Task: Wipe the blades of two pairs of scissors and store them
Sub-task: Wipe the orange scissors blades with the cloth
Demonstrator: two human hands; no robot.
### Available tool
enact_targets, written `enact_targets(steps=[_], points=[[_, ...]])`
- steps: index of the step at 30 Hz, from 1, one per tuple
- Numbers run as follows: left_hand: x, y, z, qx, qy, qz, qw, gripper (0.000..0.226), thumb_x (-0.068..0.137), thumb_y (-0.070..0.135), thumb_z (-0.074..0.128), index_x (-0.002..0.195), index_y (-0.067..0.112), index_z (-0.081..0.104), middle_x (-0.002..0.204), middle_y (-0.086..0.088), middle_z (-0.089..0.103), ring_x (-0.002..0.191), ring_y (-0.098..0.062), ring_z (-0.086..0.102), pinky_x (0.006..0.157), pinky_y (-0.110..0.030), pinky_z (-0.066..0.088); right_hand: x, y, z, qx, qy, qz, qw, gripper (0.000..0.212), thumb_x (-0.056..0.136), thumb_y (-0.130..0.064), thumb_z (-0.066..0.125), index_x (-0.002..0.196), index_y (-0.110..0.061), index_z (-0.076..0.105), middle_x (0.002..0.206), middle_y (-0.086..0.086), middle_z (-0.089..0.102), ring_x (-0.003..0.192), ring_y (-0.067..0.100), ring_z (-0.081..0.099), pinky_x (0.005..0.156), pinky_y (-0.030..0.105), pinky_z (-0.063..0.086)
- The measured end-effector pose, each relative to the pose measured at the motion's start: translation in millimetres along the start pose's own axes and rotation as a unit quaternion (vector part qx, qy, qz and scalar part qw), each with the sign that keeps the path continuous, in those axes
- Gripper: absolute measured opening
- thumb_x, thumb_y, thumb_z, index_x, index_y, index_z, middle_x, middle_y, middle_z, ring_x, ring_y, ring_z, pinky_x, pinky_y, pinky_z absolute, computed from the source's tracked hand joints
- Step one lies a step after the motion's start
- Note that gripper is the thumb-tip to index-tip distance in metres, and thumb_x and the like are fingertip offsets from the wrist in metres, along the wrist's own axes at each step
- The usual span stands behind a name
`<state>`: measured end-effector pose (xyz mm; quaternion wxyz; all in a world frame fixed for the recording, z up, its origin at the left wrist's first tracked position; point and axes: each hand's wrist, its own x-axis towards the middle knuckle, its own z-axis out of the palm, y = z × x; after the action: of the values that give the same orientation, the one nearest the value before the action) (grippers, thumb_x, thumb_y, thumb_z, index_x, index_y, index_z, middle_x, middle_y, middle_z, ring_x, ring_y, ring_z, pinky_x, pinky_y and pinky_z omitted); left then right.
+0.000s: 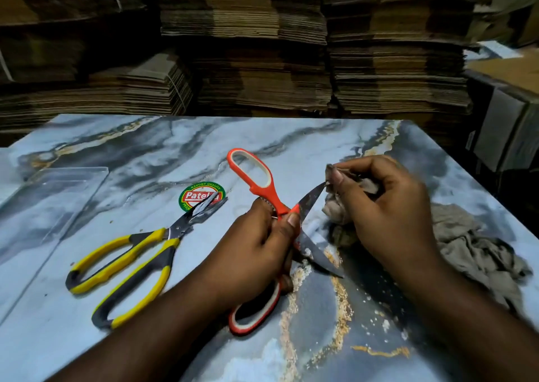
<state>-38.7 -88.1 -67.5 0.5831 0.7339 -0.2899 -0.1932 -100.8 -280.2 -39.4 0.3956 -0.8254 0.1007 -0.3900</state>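
Orange-handled scissors (264, 206), blades spread wide over a marble-patterned table (291, 136), were gripped at the pivot by the left hand (262, 244), while the right hand (388, 206) pinched a grey rag (466, 250) around one blade tip. Yellow-handled scissors (131, 253) lay left, beside a clear plastic case (58, 195).

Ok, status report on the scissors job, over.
Left hand grips open orange scissors at the pivot. Right hand pinches rag on upper blade tip. Yellow scissors lying on table, untouched. Nothing obstructing.
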Motion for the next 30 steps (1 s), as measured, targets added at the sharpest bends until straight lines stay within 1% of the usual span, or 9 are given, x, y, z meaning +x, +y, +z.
enact_targets(steps=[5, 7, 10, 13, 15, 18, 22, 26, 30], points=[[-3, 1, 1, -0.01, -0.003, 0.004, 1.0, 0.037, 0.102, 0.05, 0.051, 0.105, 0.013, 0.048, 0.065, -0.007, 0.064, 0.053, -0.03, 0.066, 0.059, -0.055, 0.057, -12, -5, -10, 0.05, -0.074, 0.025, 0.996, 0.007, 0.095, -0.028, 0.075, 0.101, -0.031, 0.076, 0.104, -0.014, 0.072, 0.096, 0.005, 0.071, 0.082, 0.031, 0.061], [-4, 2, 1, -0.002, -0.001, 0.018, 1.0, 0.034, 0.103, 0.053, 0.051, 0.104, 0.019, 0.05, 0.066, -0.007, 0.066, 0.055, -0.03, 0.067, 0.06, -0.053, 0.057, -21, -6, -2, 0.028, -0.126, -0.007, 0.992, 0.006, 0.093, -0.027, 0.078, 0.099, -0.029, 0.078, 0.098, -0.014, 0.072, 0.094, 0.002, 0.07, 0.08, 0.022, 0.057], [-6, 0, -3, 0.031, -0.002, 0.048, 0.998, 0.029, 0.102, 0.05, 0.049, 0.101, 0.021, 0.05, 0.069, -0.006, 0.067, 0.058, -0.028, 0.068, 0.061, -0.047, 0.056, -18, 0, 6, -0.064, -0.104, -0.092, 0.988, 0.004, 0.091, -0.022, 0.075, 0.091, -0.024, 0.078, 0.087, -0.016, 0.063, 0.087, -0.002, 0.062, 0.072, 0.009, 0.042], [-6, 1, -4, 0.013, -0.014, 0.045, 0.999, 0.034, 0.106, 0.046, 0.049, 0.1, 0.013, 0.048, 0.066, -0.004, 0.067, 0.054, -0.027, 0.067, 0.056, -0.039, 0.053, 5, 16, -6, -0.078, -0.051, -0.036, 0.995, 0.016, 0.094, -0.016, 0.077, 0.087, -0.029, 0.072, 0.088, -0.015, 0.061, 0.087, -0.005, 0.061, 0.07, 0.007, 0.042], [-5, 2, -4, 0.01, -0.012, 0.04, 0.999, 0.034, 0.107, 0.046, 0.05, 0.1, 0.013, 0.048, 0.065, -0.005, 0.066, 0.053, -0.027, 0.066, 0.057, -0.041, 0.054, 10, 20, -17, -0.029, -0.03, 0.01, 0.999, 0.017, 0.097, -0.016, 0.074, 0.09, -0.031, 0.07, 0.091, -0.013, 0.069, 0.091, -0.004, 0.066, 0.073, 0.01, 0.049], [-7, 0, -5, -0.014, -0.017, 0.031, 0.999, 0.021, 0.106, 0.046, 0.052, 0.095, 0.029, 0.052, 0.067, -0.009, 0.066, 0.056, -0.033, 0.068, 0.059, -0.045, 0.055, 4, 6, -26, 0.074, -0.016, 0.044, 0.996, 0.009, 0.102, -0.02, 0.067, 0.101, -0.029, 0.069, 0.094, -0.015, 0.073, 0.086, 0.001, 0.071, 0.069, 0.013, 0.054], [-7, 2, -6, -0.027, -0.024, 0.039, 0.999, 0.02, 0.106, 0.046, 0.052, 0.087, 0.038, 0.055, 0.067, -0.01, 0.065, 0.056, -0.028, 0.067, 0.057, -0.036, 0.054, -9, -4, -14, 0.082, -0.089, 0.042, 0.992, 0.009, 0.1, -0.019, 0.072, 0.101, -0.027, 0.071, 0.091, -0.011, 0.073, 0.079, 0.005, 0.073, 0.064, 0.017, 0.056], [-6, 1, -5, -0.05, -0.024, 0.027, 0.998, 0.018, 0.102, 0.048, 0.054, 0.09, 0.035, 0.056, 0.067, -0.007, 0.064, 0.056, -0.031, 0.067, 0.057, -0.041, 0.054, -22, -6, 4, -0.051, -0.132, -0.073, 0.987, 0.005, 0.091, -0.031, 0.072, 0.094, -0.029, 0.074, 0.091, -0.015, 0.068, 0.089, 0.004, 0.066, 0.073, 0.021, 0.049], [-6, 2, -7, -0.064, -0.036, 0.032, 0.997, 0.012, 0.102, 0.043, 0.053, 0.092, 0.04, 0.058, 0.067, -0.009, 0.063, 0.056, -0.037, 0.066, 0.058, -0.045, 0.054, -6, 3, 3, -0.122, -0.09, -0.063, 0.986, 0.014, 0.095, -0.03, 0.071, 0.083, -0.028, 0.063, 0.083, -0.014, 0.059, 0.081, 0.002, 0.058, 0.066, 0.018, 0.042]])
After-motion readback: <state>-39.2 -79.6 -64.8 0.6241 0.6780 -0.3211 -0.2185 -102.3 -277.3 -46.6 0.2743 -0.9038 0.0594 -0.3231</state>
